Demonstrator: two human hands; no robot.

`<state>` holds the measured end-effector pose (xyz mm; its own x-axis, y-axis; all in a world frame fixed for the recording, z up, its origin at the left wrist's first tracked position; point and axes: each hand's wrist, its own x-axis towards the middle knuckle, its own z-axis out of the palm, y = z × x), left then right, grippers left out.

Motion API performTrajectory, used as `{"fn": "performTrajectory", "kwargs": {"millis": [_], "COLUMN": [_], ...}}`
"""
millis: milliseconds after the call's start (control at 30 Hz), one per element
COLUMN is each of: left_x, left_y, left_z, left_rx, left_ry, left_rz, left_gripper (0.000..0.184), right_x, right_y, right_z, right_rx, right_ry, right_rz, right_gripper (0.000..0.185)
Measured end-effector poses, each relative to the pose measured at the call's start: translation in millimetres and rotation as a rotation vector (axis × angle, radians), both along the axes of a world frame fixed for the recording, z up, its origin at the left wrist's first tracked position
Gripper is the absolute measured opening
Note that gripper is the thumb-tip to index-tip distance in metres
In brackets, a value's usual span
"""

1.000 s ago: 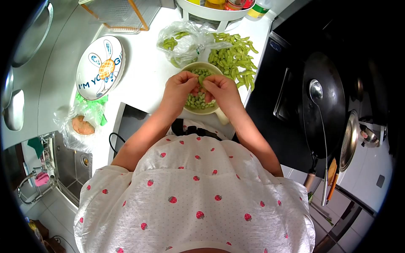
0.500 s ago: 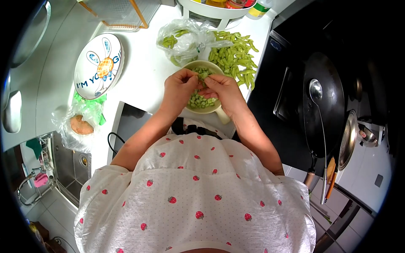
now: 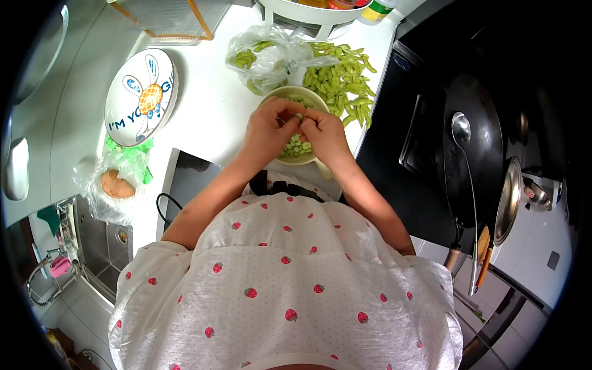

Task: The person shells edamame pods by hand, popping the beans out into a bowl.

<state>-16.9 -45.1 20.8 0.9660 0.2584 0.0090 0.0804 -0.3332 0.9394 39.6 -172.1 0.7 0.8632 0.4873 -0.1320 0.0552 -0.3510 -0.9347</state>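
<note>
Over a smooth, round cream bowl (image 3: 309, 92), handle (image 3: 324, 169) pointing toward us and rightward, our left hand (image 3: 269, 127) and right hand (image 3: 327, 135) narrowly pinch a small green piece (image 3: 300, 116); long axis unclear. Plump beans (image 3: 297, 148) inside; slim pods (image 3: 339, 77) heaped beyond, beside a crinkled plastic bag (image 3: 269, 57).

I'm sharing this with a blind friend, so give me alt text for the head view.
Left hand and right hand meet over a bowl of green beans, something small and green at their fingertips. Beyond lie loose pods and a bag of more; a plate is to the left, a wok with a ladle to the right.
</note>
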Motion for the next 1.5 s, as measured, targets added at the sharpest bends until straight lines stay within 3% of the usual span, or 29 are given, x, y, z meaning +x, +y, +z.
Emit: {"fn": "performTrajectory", "kwargs": {"millis": [100,400,600,700,833,900,1000,1100,1133,1333,1433,1500], "left_x": [2,3,3,4,6,6,2,3,3,4,4,4], "left_y": [0,4,0,7,15,17,14,7,6,3,7,9], "left_z": [-10,-1,-4,-6,-12,-12,-18,-24,-20,-15,-18,-15], "left_rx": [-0.206,0.35,0.254,0.088,-0.447,-0.71,-0.779,-0.358,-0.379,-0.631,-0.71,-0.726], "left_ry": [0.029,-0.083,-0.069,-0.025,0.211,0.255,0.229,0.066,0.104,0.21,0.221,0.224], "left_rz": [0.039,0.076,0.069,0.001,-0.011,0.016,0.081,0.105,0.086,0.036,0.068,0.1], "left_gripper": [0.022,0.018,0.016,0.016,0.017,0.02,0.023,0.022,0.02,0.013,0.012,0.012], "right_x": [-2,2,-7,-8,-6,-2,1,4,5,-5,-7,-7], "right_y": [0,-1,3,2,1,-1,-5,-7,-7,1,3,-3], "right_z": [3,9,14,13,17,10,12,8,5,11,3,4], "right_rx": [0.071,0.02,-0.02,-0.097,-0.11,-0.088,-0.009,0.129,0.182,0.086,0.262,0.152], "right_ry": [0.101,0.116,0.003,-0.241,-0.504,-0.424,-0.137,0.043,0.071,-0.339,-0.044,-0.012], "right_rz": [-0.032,-0.016,-0.065,-0.027,0.043,0.049,-0.052,-0.155,-0.183,-0.131,-0.193,-0.126], "right_gripper": [0.02,0.018,0.013,0.01,0.01,0.011,0.012,0.013,0.013,0.009,0.008,0.009]}}
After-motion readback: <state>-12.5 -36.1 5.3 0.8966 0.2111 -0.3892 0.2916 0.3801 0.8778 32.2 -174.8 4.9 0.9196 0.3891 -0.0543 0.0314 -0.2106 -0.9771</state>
